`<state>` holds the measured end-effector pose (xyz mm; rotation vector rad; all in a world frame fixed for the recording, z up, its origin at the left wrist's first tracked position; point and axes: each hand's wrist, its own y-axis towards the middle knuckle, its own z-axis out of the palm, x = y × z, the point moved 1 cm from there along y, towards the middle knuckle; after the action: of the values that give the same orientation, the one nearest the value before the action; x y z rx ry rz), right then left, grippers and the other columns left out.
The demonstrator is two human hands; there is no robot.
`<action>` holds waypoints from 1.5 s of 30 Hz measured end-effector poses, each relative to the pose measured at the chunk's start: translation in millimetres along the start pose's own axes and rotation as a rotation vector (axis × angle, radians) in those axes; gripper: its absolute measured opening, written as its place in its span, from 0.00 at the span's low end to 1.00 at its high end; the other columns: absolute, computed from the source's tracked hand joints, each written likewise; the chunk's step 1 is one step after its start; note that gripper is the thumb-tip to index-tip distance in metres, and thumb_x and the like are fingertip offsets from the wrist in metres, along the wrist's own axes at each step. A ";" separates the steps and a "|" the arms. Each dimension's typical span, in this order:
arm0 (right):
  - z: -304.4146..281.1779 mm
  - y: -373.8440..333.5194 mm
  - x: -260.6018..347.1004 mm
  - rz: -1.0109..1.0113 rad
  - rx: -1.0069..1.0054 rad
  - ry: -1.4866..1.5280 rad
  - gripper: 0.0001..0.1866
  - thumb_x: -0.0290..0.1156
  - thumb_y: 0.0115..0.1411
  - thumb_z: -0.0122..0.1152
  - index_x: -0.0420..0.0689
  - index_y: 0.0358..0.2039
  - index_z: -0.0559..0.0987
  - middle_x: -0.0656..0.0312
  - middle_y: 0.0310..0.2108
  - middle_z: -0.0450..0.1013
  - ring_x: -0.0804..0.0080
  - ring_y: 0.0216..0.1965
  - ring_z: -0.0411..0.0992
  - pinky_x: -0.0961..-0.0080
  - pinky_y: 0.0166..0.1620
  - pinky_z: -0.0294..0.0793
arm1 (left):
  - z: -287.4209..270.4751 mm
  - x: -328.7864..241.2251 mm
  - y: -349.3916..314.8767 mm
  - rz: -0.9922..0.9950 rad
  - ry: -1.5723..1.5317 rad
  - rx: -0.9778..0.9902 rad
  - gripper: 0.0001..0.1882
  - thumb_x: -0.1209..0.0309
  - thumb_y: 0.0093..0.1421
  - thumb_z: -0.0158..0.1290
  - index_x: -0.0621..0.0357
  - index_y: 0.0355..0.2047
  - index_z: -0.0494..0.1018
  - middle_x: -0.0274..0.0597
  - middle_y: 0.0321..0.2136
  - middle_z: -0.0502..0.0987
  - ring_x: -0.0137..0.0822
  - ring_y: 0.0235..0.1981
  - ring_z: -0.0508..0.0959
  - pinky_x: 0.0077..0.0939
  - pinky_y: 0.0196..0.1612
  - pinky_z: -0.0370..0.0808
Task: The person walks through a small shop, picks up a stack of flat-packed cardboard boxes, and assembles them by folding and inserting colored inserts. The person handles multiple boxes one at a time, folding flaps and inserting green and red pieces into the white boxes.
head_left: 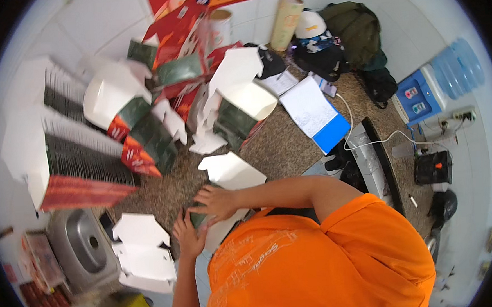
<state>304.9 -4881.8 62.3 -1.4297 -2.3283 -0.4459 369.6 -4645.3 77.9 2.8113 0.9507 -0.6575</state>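
Note:
Both my hands work at a partly folded carton, white inside and dark green outside, at the counter's near edge. My right hand lies across its green part with the fingers spread. Just left and nearer, my left hand has its fingers along the carton's left side and its thumb pointing inward, closed on that edge. The hands hide much of the carton. An unfolded white carton blank lies left of my left hand. Beyond them stand a shaped open carton and another open carton.
Tall stacks of flat cartons stand at the left, above a steel sink. A notebook, a phone on a white cable and a dark backpack lie at the far right. A water dispenser stands further right.

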 end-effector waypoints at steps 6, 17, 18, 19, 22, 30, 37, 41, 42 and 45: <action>-64.2 43.3 1.0 0.228 0.307 0.407 0.31 0.57 0.72 0.48 0.40 0.46 0.85 0.39 0.48 0.78 0.45 0.50 0.76 0.43 0.53 0.70 | -56.8 29.5 55.3 -0.305 -0.600 0.584 0.17 0.58 0.71 0.53 0.59 0.48 0.74 0.41 0.40 0.77 0.35 0.44 0.75 0.30 0.50 0.72; -10.9 60.1 -26.5 0.447 -0.087 0.317 0.18 0.40 0.66 0.61 0.37 0.44 0.82 0.45 0.34 0.81 0.40 0.37 0.80 0.46 0.43 0.77 | -34.1 -39.6 71.8 -0.338 -0.025 0.325 0.41 0.39 0.58 0.59 0.70 0.53 0.71 0.65 0.51 0.76 0.61 0.58 0.74 0.50 0.60 0.70; -9.1 49.1 -20.5 0.405 -0.161 0.362 0.18 0.41 0.66 0.61 0.38 0.46 0.81 0.46 0.36 0.81 0.41 0.39 0.80 0.46 0.45 0.77 | -13.4 -38.7 59.0 -0.271 0.113 0.184 0.40 0.39 0.59 0.59 0.68 0.51 0.71 0.62 0.49 0.76 0.61 0.56 0.73 0.53 0.58 0.70; -9.1 40.6 -17.5 0.359 -0.234 0.402 0.19 0.42 0.67 0.61 0.39 0.48 0.80 0.46 0.37 0.81 0.41 0.41 0.79 0.47 0.46 0.76 | 3.9 -36.8 48.8 -0.202 0.247 0.038 0.39 0.39 0.59 0.59 0.66 0.50 0.70 0.60 0.47 0.76 0.60 0.55 0.73 0.56 0.56 0.70; -29.8 21.4 -6.3 0.266 -0.454 0.382 0.20 0.44 0.69 0.60 0.42 0.51 0.78 0.48 0.44 0.79 0.45 0.49 0.75 0.49 0.53 0.73 | 13.0 -27.8 42.7 -0.079 0.253 -0.110 0.33 0.45 0.59 0.61 0.64 0.48 0.69 0.55 0.40 0.73 0.59 0.48 0.73 0.59 0.48 0.70; -68.2 -74.4 12.3 0.471 -0.666 0.164 0.16 0.37 0.66 0.63 0.46 0.52 0.78 0.55 0.53 0.75 0.53 0.58 0.70 0.55 0.61 0.66 | -29.6 -13.3 59.5 -0.048 0.321 -0.244 0.32 0.54 0.54 0.66 0.63 0.52 0.72 0.58 0.44 0.77 0.59 0.50 0.75 0.61 0.54 0.67; -55.5 -152.2 17.0 0.680 -0.643 0.278 0.13 0.33 0.66 0.62 0.44 0.48 0.78 0.52 0.48 0.77 0.50 0.52 0.75 0.54 0.56 0.73 | -40.0 -61.2 38.4 0.188 -0.165 0.564 0.33 0.58 0.51 0.73 0.61 0.54 0.76 0.47 0.46 0.81 0.48 0.48 0.81 0.42 0.53 0.78; -62.3 -180.6 5.9 0.671 -0.591 0.468 0.13 0.33 0.67 0.62 0.41 0.47 0.78 0.51 0.46 0.78 0.49 0.49 0.77 0.56 0.53 0.76 | -35.6 -62.1 46.8 -0.003 -0.462 0.864 0.25 0.69 0.54 0.71 0.62 0.52 0.79 0.45 0.44 0.84 0.41 0.46 0.83 0.36 0.51 0.80; -70.5 -185.1 2.5 0.654 -0.577 0.509 0.12 0.33 0.67 0.63 0.41 0.47 0.78 0.50 0.45 0.79 0.50 0.48 0.78 0.57 0.51 0.78 | -40.6 -62.7 51.7 -0.111 -0.527 0.915 0.22 0.76 0.54 0.70 0.64 0.50 0.80 0.43 0.42 0.85 0.34 0.43 0.83 0.32 0.50 0.80; -81.5 -201.5 -26.6 0.566 -0.523 0.643 0.12 0.34 0.68 0.63 0.40 0.45 0.79 0.49 0.40 0.80 0.53 0.42 0.80 0.58 0.46 0.79 | -12.3 -7.6 50.8 -0.344 -0.596 1.017 0.21 0.76 0.55 0.70 0.65 0.49 0.80 0.40 0.40 0.85 0.31 0.40 0.83 0.28 0.49 0.79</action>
<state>146.9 -5026.9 106.9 -1.7415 -1.2801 -1.1802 399.1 -4687.3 90.2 2.7431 1.1785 -2.4307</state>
